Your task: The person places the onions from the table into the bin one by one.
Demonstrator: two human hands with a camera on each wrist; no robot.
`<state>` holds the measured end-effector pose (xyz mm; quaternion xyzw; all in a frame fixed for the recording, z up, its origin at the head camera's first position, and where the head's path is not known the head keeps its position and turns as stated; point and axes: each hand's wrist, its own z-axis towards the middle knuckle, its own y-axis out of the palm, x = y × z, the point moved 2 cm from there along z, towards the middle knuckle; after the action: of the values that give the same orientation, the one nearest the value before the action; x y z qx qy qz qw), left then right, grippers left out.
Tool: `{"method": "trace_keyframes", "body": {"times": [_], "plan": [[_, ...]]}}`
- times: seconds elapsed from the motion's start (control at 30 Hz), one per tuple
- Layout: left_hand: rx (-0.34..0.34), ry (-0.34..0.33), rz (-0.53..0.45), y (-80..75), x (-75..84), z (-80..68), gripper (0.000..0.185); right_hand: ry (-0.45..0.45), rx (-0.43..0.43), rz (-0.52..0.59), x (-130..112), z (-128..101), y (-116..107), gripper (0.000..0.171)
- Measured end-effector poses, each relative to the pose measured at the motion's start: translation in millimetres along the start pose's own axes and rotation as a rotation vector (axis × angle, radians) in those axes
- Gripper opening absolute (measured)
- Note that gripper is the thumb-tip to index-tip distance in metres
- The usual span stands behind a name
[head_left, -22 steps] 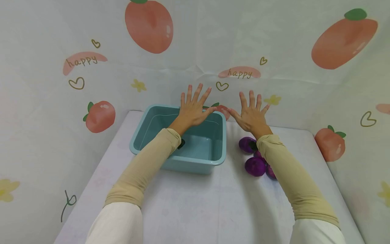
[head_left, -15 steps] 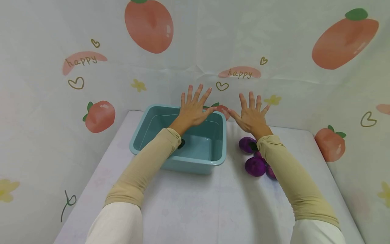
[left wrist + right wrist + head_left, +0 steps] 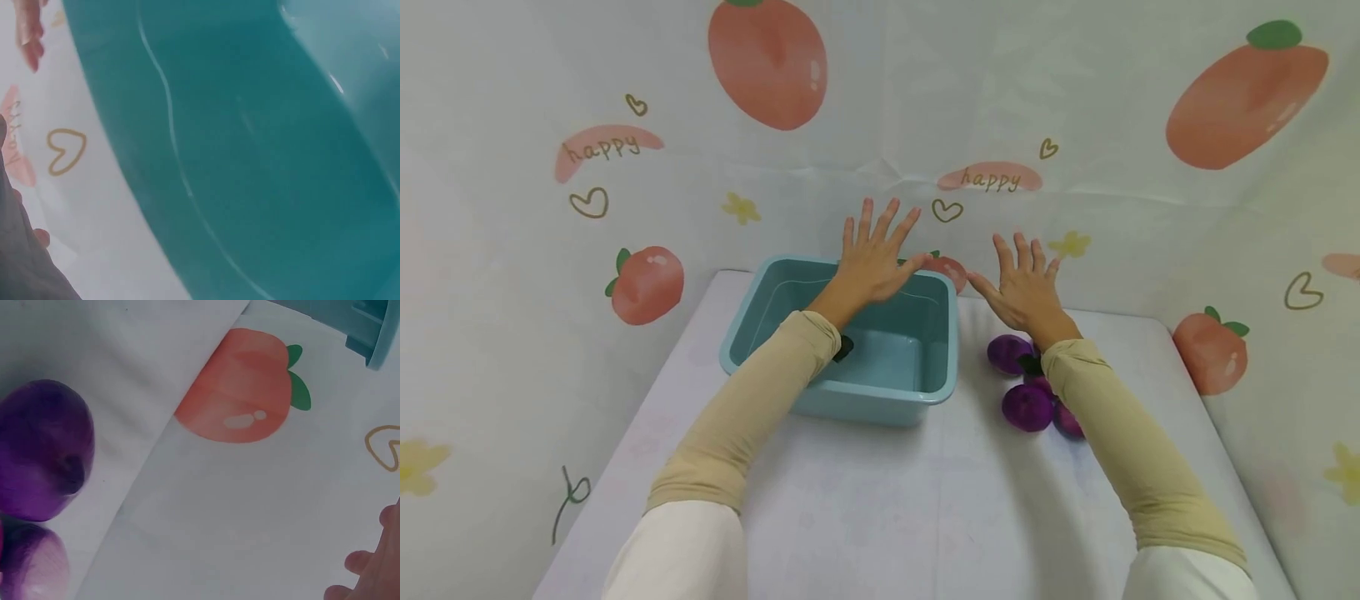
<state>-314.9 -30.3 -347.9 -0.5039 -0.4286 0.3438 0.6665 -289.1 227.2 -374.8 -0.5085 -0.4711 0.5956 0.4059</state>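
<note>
My left hand (image 3: 870,267) is spread out above the back part of a light blue plastic basin (image 3: 951,358), palm down, holding nothing. The basin's inner wall (image 3: 219,144) fills most of the left wrist view. To the right, my right hand (image 3: 1026,293) hovers with its fingers spread and nothing in them. Just below that wrist lie several round purple things (image 3: 1028,407) like vegetables or fruit, close together on the table. One purple piece (image 3: 44,450) with a dark stub shows at the left of the right wrist view; my right forearm partly covers the group in the head view.
A white cloth covers the table (image 3: 880,500). Behind it rises a pale backdrop (image 3: 1075,92) printed with red fruit, hearts and the word happy. Small dark pieces (image 3: 844,348) show under both wrists.
My left hand has shifted slightly up and left. My right hand has moved a little down and right, its fingers somewhat closer together. The basin and the purple things stay put.
</note>
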Motion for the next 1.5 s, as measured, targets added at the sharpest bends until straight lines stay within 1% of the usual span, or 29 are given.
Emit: {"method": "trace_keyframes", "body": {"times": [0.13, 0.3, 0.4, 0.5, 0.6, 0.73, 0.93, 1.07, 1.33, 1.5], "plan": [[0.016, 0.003, -0.029, -11.6, 0.9, -5.2, 0.075, -0.006, -0.020, 0.032, 6.8, -7.0, 2.0, 0.095], [0.037, 0.009, -0.012, -27.1, -0.5, -13.1, 0.076, -0.006, -0.059, 0.057, 17.5, -18.6, 6.9, 0.095], [0.055, 0.013, 0.010, -36.4, -2.6, -17.9, 0.076, 0.008, -0.101, 0.070, 22.7, -26.0, 10.5, 0.095], [0.070, 0.017, 0.008, -46.5, -4.6, -23.8, 0.076, 0.023, -0.160, 0.107, 26.2, -32.4, 15.1, 0.097], [0.068, 0.020, 0.007, -55.4, -6.6, -29.0, 0.076, 0.030, -0.208, 0.143, 30.6, -37.1, 22.1, 0.098], [0.048, 0.014, 0.001, -68.1, -14.0, -39.5, 0.075, 0.019, -0.239, 0.143, 35.5, -41.5, 32.9, 0.098], [0.029, 0.002, 0.007, -86.0, -36.3, -54.2, 0.073, 0.019, -0.250, 0.131, 39.7, -48.9, 43.6, 0.098], [0.025, 0.007, 0.003, -92.1, -54.3, -62.1, 0.072, 0.011, -0.257, 0.128, 42.3, -52.9, 49.6, 0.095], [0.026, 0.015, 0.003, -93.2, -93.2, -81.7, 0.069, 0.016, -0.296, 0.146, 42.7, -53.9, 59.4, 0.088], [0.024, 0.014, 0.010, -87.3, -118.0, -90.9, 0.067, 0.005, -0.312, 0.128, 42.4, -52.8, 61.5, 0.084]]}}
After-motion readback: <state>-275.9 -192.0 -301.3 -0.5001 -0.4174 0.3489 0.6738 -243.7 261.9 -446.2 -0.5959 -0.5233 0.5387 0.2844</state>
